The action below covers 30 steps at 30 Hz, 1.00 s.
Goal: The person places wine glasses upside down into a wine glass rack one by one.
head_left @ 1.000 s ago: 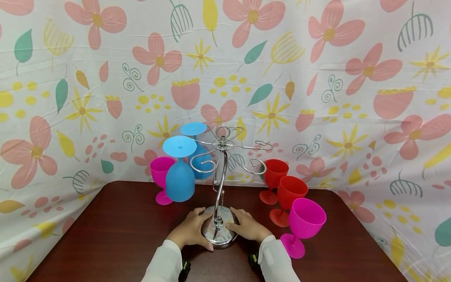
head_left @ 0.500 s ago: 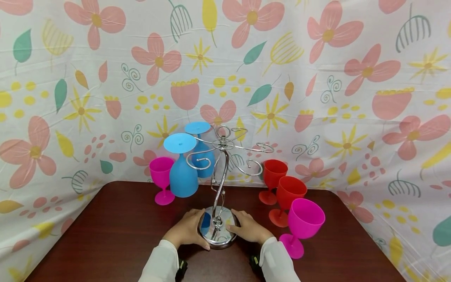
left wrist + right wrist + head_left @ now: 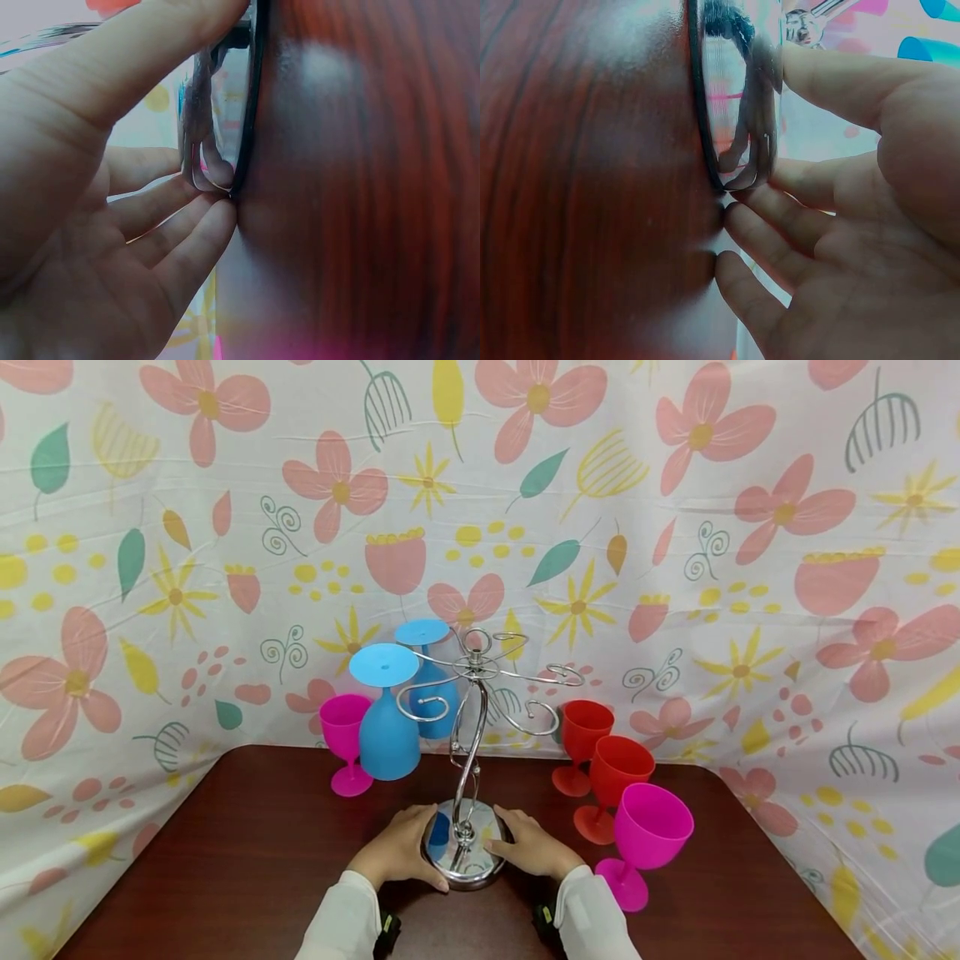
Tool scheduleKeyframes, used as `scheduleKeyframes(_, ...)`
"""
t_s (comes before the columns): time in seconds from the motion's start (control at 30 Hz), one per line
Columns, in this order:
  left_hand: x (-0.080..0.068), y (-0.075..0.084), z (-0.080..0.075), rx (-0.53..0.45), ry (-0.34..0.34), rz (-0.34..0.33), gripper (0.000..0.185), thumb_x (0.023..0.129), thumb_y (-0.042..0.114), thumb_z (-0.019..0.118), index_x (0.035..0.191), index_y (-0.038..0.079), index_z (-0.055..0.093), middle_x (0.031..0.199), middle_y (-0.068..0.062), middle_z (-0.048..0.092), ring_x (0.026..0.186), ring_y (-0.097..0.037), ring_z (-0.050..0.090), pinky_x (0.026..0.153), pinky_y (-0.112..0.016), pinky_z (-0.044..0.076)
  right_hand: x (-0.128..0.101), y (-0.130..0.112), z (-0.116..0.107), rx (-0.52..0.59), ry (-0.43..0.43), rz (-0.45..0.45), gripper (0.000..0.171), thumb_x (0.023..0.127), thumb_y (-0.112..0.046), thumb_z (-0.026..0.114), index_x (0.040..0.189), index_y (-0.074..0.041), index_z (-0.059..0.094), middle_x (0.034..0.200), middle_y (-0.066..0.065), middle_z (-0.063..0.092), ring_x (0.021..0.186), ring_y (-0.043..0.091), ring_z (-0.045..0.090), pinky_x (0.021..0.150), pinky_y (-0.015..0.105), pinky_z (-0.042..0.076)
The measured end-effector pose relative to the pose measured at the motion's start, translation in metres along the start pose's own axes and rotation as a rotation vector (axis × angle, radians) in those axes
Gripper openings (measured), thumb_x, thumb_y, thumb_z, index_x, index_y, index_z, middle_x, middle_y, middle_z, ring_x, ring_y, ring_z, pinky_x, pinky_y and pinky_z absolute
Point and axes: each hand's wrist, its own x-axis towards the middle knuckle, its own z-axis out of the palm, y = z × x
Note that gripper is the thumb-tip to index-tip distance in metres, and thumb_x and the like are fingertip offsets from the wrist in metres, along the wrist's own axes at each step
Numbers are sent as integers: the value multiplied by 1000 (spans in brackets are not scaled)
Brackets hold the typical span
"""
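Note:
A chrome stemware rack (image 3: 481, 710) with curled arms stands in the middle of the table. My left hand (image 3: 401, 847) grips the left side of its round, mirror-like base (image 3: 480, 865), thumb at the front edge. On the right side my right hand (image 3: 536, 846) holds the same base, its thumb over the top. Two blue goblets hang upside down from the rack's left arms: a front goblet (image 3: 390, 739) and a rear goblet (image 3: 437, 697). The left wrist view shows fingertips (image 3: 221, 217) at the base's lower rim. Fingers (image 3: 761, 232) curve along that rim in the right wrist view.
Upright behind the hanging goblets stands a pink goblet (image 3: 345, 727). To the right are two red goblets, one rear (image 3: 587, 731) and one nearer (image 3: 621, 768), with another pink goblet (image 3: 654, 827) in front. A floral cloth (image 3: 480, 485) hangs behind the dark wooden table (image 3: 247, 860).
The rack has turned slightly between my hands, and the blue goblets have swung a little right. My left hand has shifted slightly left. Over the last half second almost nothing moves.

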Motion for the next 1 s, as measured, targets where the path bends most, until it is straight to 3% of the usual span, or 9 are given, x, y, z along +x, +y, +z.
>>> scheduleKeyframes(0.57,5,-3,4,5,17,4,122,58,49,92,146,-10,32,146,-25,37,135,-43,33,106,-57,33,1,4,-2,35,-2,9,72,95,-32,63,148,5,33,144,23,39,133,43,33,107,61,29)
scheduleKeyframes(0.7,5,-3,3,-25,-18,-7,119,61,47,91,148,-7,30,149,-25,34,137,-44,30,106,-59,32,1,6,-3,40,-8,11,72,95,-33,63,149,4,33,145,23,39,134,43,32,107,62,28)
scheduleKeyframes(0.87,-4,-4,-14,-80,-94,-31,107,69,39,88,149,-3,32,152,-24,31,139,-42,27,107,-59,30,2,9,-2,45,-15,10,72,96,-34,62,149,4,32,146,23,38,135,42,31,107,62,28)
scheduleKeyframes(1.0,-20,-3,-43,-93,-133,-78,90,74,34,85,144,-3,42,144,-22,44,131,-41,42,104,-57,36,2,10,0,45,-4,-3,73,96,-35,62,150,4,32,146,24,37,135,42,31,107,61,27)
